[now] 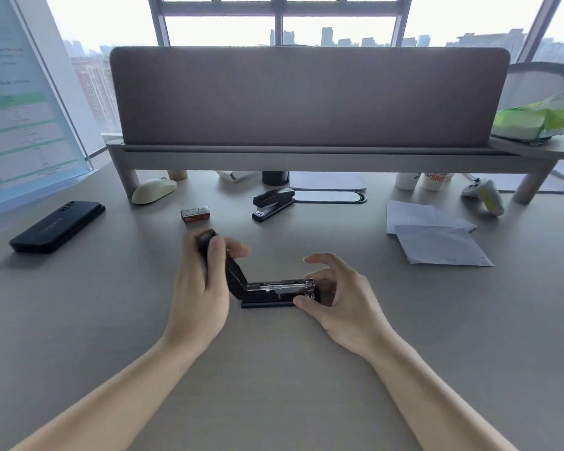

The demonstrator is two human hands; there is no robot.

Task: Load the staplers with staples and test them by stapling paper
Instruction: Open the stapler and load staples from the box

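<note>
2 staplers: open stapler [274, 292] mid-worktop [274, 385], second stapler [272, 203] closed, further back. Left hand [197, 281] fingers curled round the raised lid; right hand [342, 297] thumb and fingers pinch the front end. 1 staple box [195, 214], 2 overlapping papers [437, 236] to the right.

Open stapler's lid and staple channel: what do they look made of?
On the open stapler, the lid looks like matte black plastic, dull and glint-free, though painted metal is possible. The staple channel looks like bare polished metal: silvery, bright highlights.
</note>
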